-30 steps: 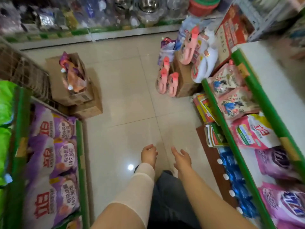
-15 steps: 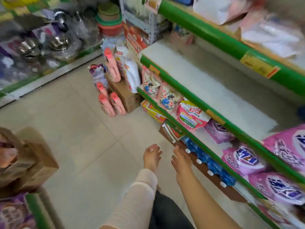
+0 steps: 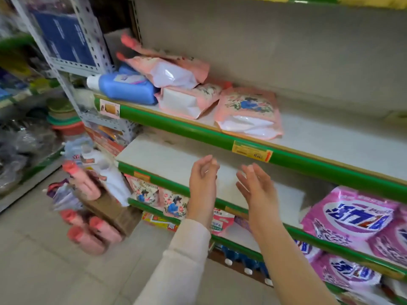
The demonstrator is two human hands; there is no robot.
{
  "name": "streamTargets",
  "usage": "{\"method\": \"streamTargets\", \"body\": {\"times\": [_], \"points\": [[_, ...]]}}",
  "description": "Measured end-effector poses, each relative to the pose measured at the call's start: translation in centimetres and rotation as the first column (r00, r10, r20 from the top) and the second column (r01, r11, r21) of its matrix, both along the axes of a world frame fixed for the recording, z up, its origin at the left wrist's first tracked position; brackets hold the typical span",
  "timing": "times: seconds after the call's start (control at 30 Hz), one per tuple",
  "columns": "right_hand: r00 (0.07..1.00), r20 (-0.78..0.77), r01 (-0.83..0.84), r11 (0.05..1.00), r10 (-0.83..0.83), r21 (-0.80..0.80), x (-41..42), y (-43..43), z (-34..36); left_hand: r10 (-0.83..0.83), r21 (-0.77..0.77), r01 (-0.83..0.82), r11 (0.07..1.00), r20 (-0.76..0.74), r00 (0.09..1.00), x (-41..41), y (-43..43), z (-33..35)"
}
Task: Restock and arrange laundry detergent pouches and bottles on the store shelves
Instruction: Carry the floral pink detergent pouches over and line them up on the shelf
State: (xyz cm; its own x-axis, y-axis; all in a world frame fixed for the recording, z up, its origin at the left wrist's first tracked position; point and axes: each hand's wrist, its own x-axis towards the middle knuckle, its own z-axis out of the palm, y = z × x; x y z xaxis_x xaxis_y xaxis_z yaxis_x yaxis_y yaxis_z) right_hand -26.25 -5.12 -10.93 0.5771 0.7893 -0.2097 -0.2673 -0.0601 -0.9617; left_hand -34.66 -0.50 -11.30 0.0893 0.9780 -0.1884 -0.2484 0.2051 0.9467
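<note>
Head view: at centre, left hand [image 3: 203, 186] loosely curled, right hand [image 3: 255, 188] straight-fingered, both holding nothing before part-bare shelf [image 3: 163, 157]; pink pouches [image 3: 248, 111] and blue bottle [image 3: 125, 89] jumbled upper centre, pink bottles [image 3: 88, 232] on floor [image 3: 44, 267] lower left, restocking seemingly far from done.

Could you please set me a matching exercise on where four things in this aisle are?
Things:
1 blue bottle
2 purple bags
3 pink-capped bottles
4 yellow tag

Places:
A on the floor by the box
B stuck on the green rail
C lying at the left end of the upper shelf
D far right, below that shelf

Pairs: 1-C, 2-D, 3-A, 4-B
</note>
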Motion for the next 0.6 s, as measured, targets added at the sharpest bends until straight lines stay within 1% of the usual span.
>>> {"method": "streamTargets", "body": {"times": [0.07, 0.13, 0.2, 0.3, 0.37, 0.47, 0.53, 0.6], "points": [[1.0, 0.027, 0.01, 0.999, -0.011, 0.043, 0.7, 1.5, 1.5, -0.034, 0.08, 0.036, 0.996, -0.035, 0.999, 0.4, 2.4, 1.2], [0.999, 0.043, 0.023, 0.998, -0.026, 0.052, 1.5, 2.7, 2.5, -0.024, 0.151, 0.032, 0.988, -0.055, 0.998, 0.6, 4.7, 2.6], [0.996, 0.058, 0.066, 0.997, -0.068, 0.043, 3.1, 3.9, 3.3, 0.0, 0.214, 0.024, 0.977, -0.109, 0.994, 1.1, 7.3, 3.5], [0.978, 0.113, 0.178, 0.984, -0.178, 0.007, 6.9, 6.1, 4.8, 0.03, 0.252, 0.037, 0.967, -0.257, 0.966, 2.3, 11.3, 4.6], [0.963, 0.144, 0.234, 0.971, -0.226, -0.045, 9.8, 7.9, 5.3, 0.014, 0.228, 0.067, 0.971, -0.334, 0.942, 3.4, 13.8, 5.2], [0.962, 0.161, 0.245, 0.959, -0.222, -0.139, 13.4, 11.0, 5.4, -0.092, 0.122, 0.167, 0.978, -0.469, 0.878, 5.0, 17.3, 5.3], [0.969, 0.188, 0.205, 0.949, -0.161, -0.241, 15.2, 12.8, 5.2, -0.155, 0.063, 0.225, 0.972, -0.548, 0.822, 6.0, 18.9, 5.3], [0.977, 0.209, 0.111, 0.931, -0.039, -0.347, 16.5, 14.4, 5.3, -0.208, -0.001, 0.272, 0.962, -0.647, 0.734, 7.0, 20.0, 5.5]]}}
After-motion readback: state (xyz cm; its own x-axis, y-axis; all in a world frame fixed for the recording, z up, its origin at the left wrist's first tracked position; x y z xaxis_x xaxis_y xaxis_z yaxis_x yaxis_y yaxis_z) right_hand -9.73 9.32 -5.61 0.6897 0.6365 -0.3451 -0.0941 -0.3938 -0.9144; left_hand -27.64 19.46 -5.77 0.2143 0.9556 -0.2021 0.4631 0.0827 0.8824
